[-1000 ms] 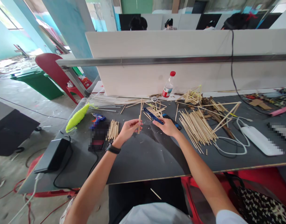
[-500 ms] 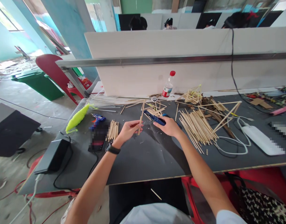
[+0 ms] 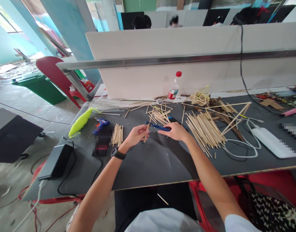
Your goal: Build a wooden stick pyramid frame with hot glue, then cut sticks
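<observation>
Some sticks jut past the left hand pinching them, right hand gripping a blue tool.

Thin, straight, pale wooden sticks are held tilted above the dark grey tabletop, tops leaning right; a slim dark-blue hand tool crosses them, pointing left.

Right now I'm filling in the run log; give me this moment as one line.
left hand: holds wooden sticks | right hand: holds blue tool, tip at those sticks | to the right: stick pile
</observation>
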Tool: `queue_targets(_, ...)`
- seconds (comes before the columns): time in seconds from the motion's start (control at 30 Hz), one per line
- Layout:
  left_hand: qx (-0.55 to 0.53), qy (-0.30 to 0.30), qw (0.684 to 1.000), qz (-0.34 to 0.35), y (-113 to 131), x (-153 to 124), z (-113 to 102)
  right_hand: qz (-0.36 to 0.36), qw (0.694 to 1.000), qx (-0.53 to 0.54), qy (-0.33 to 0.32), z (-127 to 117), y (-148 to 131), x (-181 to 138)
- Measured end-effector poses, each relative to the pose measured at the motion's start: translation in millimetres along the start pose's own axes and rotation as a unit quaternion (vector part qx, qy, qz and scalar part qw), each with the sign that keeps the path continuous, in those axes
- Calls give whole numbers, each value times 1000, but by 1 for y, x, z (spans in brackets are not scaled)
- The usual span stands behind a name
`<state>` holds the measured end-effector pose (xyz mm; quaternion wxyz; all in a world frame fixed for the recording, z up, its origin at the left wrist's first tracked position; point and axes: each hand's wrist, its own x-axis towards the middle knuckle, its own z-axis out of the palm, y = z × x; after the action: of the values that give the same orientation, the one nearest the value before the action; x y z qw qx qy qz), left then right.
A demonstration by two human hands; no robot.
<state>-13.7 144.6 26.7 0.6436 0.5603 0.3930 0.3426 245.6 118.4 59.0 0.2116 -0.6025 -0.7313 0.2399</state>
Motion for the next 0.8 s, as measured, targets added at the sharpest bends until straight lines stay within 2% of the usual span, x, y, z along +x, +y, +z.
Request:
queue_targets(0.27,10,-6,1000,-16,0,0,-1,27,998,-28,-47,-11,-8,-2)
queue_targets(0.8,16,-31,999,-36,-3,-1,-3,20,997,-44,-55,-9,0,0)
